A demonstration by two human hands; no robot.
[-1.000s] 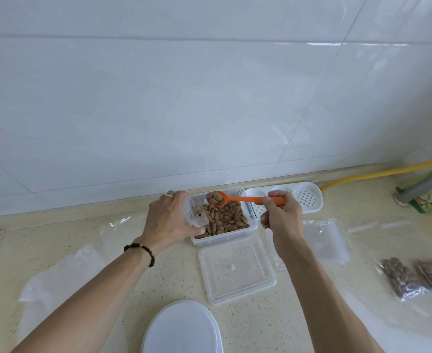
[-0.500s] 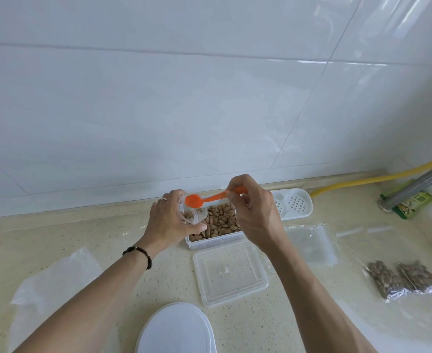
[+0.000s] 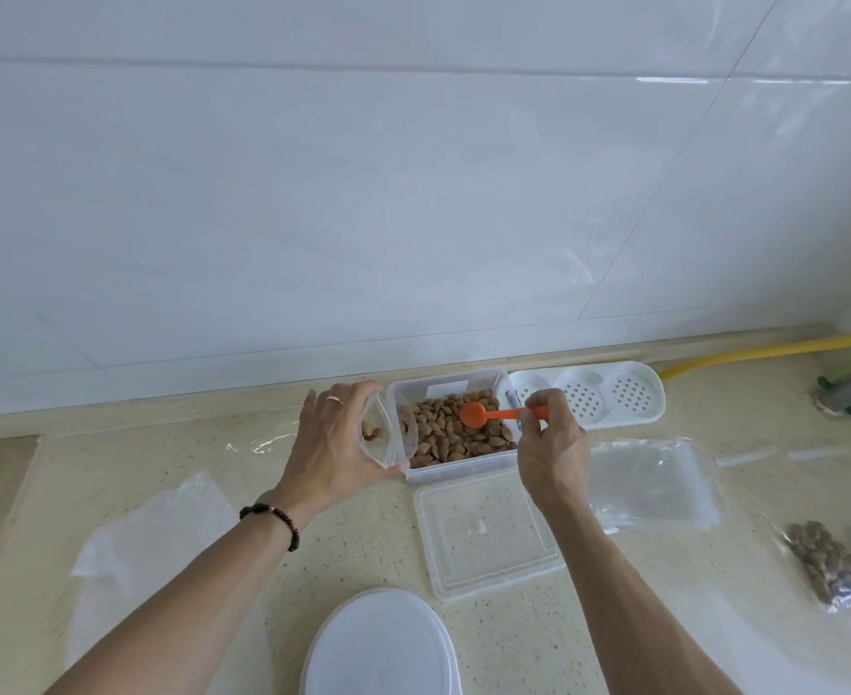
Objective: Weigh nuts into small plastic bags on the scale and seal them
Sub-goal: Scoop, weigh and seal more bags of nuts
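Scooping was the step: left hand (image 3: 335,438) gripped the open bag (image 3: 380,433), right hand (image 3: 551,443) pinched the spoon (image 3: 483,416) over the nuts (image 3: 456,438) between them, so another dip looked next.

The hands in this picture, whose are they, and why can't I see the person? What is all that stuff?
The camera sits on the person's head and looks down, so you see only their arms. There is no robot here. The left hand holds a small clear bag open, with a few nuts inside. The right hand pinches an orange spoon over a clear box of nuts. On the counter lie the box's lid, empty bags, two filled bags, a white holed tray and a round white lid near the bottom edge.
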